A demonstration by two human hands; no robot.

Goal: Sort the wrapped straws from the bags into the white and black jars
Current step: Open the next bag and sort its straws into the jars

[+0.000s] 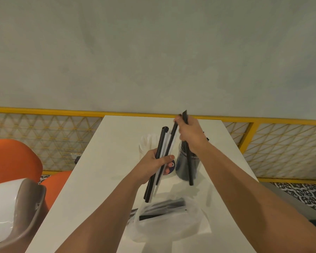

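**White counter by a yellow railing: both hands gripping straws over the jars**

Grey plaster wall is filling the background, and a long white counter (108, 161) is running out from the person toward it.

Fingers of the left hand (151, 166) are curling round a mixed bundle of black and white wrapped straws (161, 143), the thumb pressing across its front; the bundle is slanting up and away above the middle of the counter. Fingers of the right hand (190, 133) are closing tightly round long black wrapped straws (190, 170), which are hanging down across the front of the tall black cylindrical jar (181, 167); whether their tips are touching the counter cannot be told. One fingertip is also touching the top of a black straw in the left bundle.

Just behind the bundle, the white jar (146, 143) is standing beside the black one. Nearer the person, a crumpled clear plastic bag (171, 225) is lying on the counter with more black and white straws inside. Beyond the counter's edges, a yellow metal railing with lattice panels (44, 114) is crossing the view, and rounded orange chairs (13, 159) are sitting at the left.
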